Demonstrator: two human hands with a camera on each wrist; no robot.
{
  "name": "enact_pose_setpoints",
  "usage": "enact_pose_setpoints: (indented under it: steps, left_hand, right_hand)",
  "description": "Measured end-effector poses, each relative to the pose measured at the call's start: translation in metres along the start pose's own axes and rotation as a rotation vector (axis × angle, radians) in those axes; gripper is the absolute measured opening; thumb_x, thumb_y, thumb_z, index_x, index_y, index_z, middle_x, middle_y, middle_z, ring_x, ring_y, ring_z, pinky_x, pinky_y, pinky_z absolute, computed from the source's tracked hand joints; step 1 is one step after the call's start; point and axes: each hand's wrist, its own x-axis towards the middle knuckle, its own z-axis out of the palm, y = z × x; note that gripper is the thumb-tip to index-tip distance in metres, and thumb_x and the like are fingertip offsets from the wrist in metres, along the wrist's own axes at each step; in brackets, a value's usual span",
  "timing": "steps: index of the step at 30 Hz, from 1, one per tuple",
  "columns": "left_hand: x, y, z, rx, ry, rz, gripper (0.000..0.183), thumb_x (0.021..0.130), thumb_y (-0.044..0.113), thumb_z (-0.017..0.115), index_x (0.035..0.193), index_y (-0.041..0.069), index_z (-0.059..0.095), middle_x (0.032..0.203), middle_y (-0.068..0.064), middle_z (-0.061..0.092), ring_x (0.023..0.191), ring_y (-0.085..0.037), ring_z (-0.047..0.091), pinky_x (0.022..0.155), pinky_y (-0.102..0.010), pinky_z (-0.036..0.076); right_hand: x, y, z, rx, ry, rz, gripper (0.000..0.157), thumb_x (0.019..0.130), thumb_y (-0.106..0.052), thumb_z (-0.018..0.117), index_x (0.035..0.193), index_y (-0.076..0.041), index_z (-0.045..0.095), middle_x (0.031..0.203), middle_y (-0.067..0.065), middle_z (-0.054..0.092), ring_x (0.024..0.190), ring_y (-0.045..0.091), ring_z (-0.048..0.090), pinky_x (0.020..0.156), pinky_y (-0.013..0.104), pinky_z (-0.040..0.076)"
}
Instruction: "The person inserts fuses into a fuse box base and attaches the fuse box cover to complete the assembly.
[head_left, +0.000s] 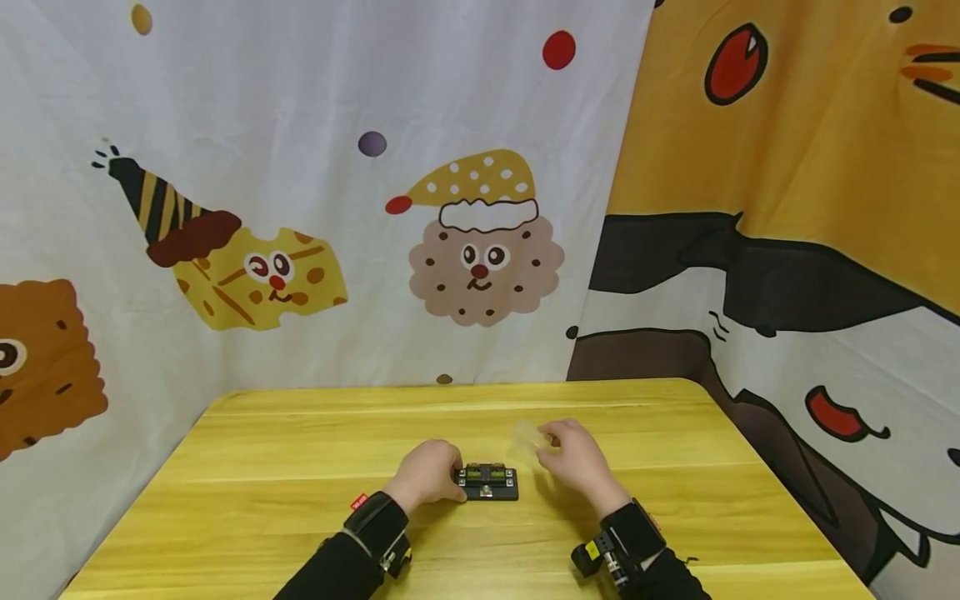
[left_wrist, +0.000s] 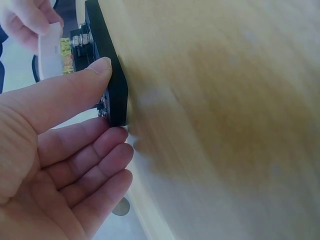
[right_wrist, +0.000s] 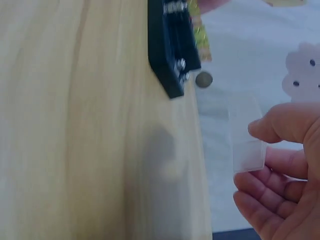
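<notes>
A black terminal block (head_left: 487, 483) with metal screws and yellow-green pieces along its top sits on the table. My left hand (head_left: 427, 473) holds it by its left end. In the left wrist view, the thumb (left_wrist: 80, 87) of that hand lies on the block's black base (left_wrist: 117, 95), and the other fingers curl at its end. To the right of the block, my right hand (head_left: 576, 454) pinches a clear plastic cover (head_left: 527, 439) above the table. The right wrist view shows this thin, see-through cover (right_wrist: 246, 132) between thumb and fingers, apart from the block (right_wrist: 172, 50).
The yellow wood-grain table (head_left: 300, 433) reaches back to a white curtain (head_left: 300, 100) printed with cartoon food. On the right hangs an orange, black and white printed curtain (head_left: 675, 150). Each wrist wears a black strap with a small camera.
</notes>
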Motion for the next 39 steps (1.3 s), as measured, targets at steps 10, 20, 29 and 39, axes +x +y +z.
enact_pose_setpoints:
  steps: [10,20,29,39]
  left_hand:
    - [0.003,-0.001,0.000,0.008,-0.005,-0.004,0.034,0.066,0.026,0.093,0.083,0.008,0.070,0.076,0.005,0.060,0.069,-0.013,0.055,0.068,-0.033,0.049]
    - [0.003,-0.001,0.000,0.013,-0.003,-0.006,0.035,0.064,0.027,0.093,0.082,0.008,0.070,0.073,0.006,0.058,0.068,-0.012,0.053,0.067,-0.032,0.048]
    - [0.003,-0.001,0.000,0.002,0.000,-0.002,0.033,0.064,0.026,0.093,0.079,0.009,0.068,0.070,0.008,0.054,0.064,-0.011,0.048,0.062,-0.030,0.045]
    - [0.002,-0.001,0.001,0.005,0.002,-0.002,0.033,0.064,0.026,0.093,0.078,0.010,0.068,0.069,0.009,0.054,0.063,-0.010,0.047,0.062,-0.029,0.044]
  right_hand:
    - [0.000,-0.018,0.007,0.080,-0.070,-0.179,0.033,0.086,-0.007,0.075,0.118,-0.005,0.069,0.105,0.003,0.061,0.094,0.020,0.060,0.084,0.042,0.051]
    - [-0.003,-0.029,0.014,0.033,-0.167,-0.343,0.036,0.090,-0.006,0.071,0.125,-0.003,0.065,0.111,0.005,0.062,0.097,0.020,0.060,0.085,0.037,0.051]
    - [-0.006,-0.033,0.018,-0.008,-0.190,-0.356,0.037,0.091,-0.006,0.070,0.127,-0.003,0.064,0.112,0.006,0.060,0.098,0.021,0.060,0.085,0.038,0.051]
    - [-0.006,-0.034,0.023,-0.063,-0.196,-0.378,0.037,0.091,-0.006,0.071,0.127,-0.003,0.065,0.111,0.006,0.060,0.099,0.022,0.061,0.086,0.039,0.051]
